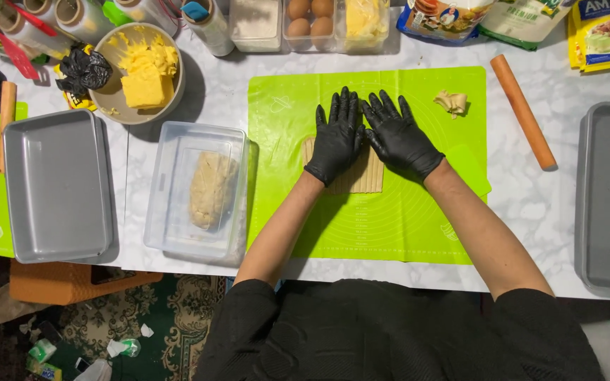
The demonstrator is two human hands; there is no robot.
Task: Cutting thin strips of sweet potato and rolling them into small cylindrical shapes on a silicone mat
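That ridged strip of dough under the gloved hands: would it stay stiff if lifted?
Probably not. The dough strip lies thin and flat on the green mat, so it would likely droop. Its scored ridges suggest it may tear along them. Both the left hand and the right hand press it flat.

A single head-worn camera is looking almost straight down onto the bench (178, 99) from above the person, close enough that the forearms are filling the middle of the frame. The person's black-clad torso is sitting along the bottom edge, so the view is facing away from the body toward the far side of the bench, where packets and an egg tray (310, 20) are lining the top edge. The green mat (390, 226) is lying at centre; grey trays (58, 183) are running out at both sides. A strip of carpeted floor (142, 324) is showing at lower left.
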